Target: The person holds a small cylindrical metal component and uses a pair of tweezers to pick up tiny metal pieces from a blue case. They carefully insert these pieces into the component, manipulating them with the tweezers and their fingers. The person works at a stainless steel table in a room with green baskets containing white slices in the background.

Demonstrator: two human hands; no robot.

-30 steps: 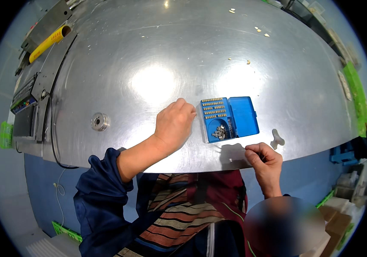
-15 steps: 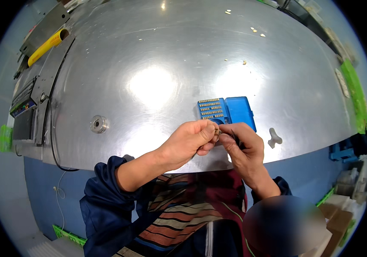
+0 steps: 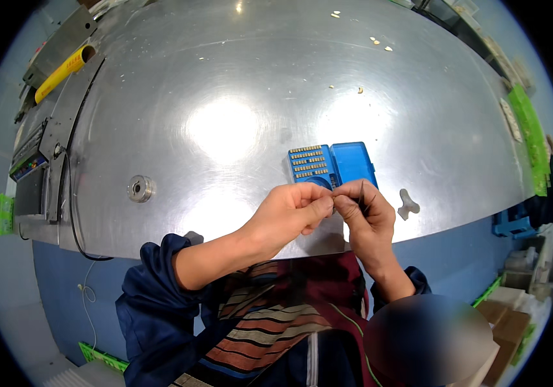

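Observation:
In front of me my left hand [image 3: 289, 209] is closed, thumb and forefinger pinched together; whatever lies between them is too small and hidden to name. My right hand [image 3: 372, 222] meets it fingertip to fingertip. A thin dark pointed tool [image 3: 361, 191], perhaps tweezers, sticks up from the right hand's fingers. Just beyond both hands lies an opened blue case [image 3: 354, 158] on the metal table [image 3: 257, 84]. Rows of small brass-coloured blocks [image 3: 308, 161] fill its left half. The fingers cover part of the case's near edge.
A round metal part with a centre hole [image 3: 139, 189] sits to the left. On the right lies a grey three-lobed piece [image 3: 408, 204]. A black cable [image 3: 73, 213] runs down beside equipment at the left edge, near a yellow tube [image 3: 63, 72]. Small pale bits [image 3: 376, 41] are scattered at the back.
My fingertips have come closer together, and the small brownish piece that showed between them is now hidden. The whole view has shifted slightly; the case and loose parts stay put on the table.

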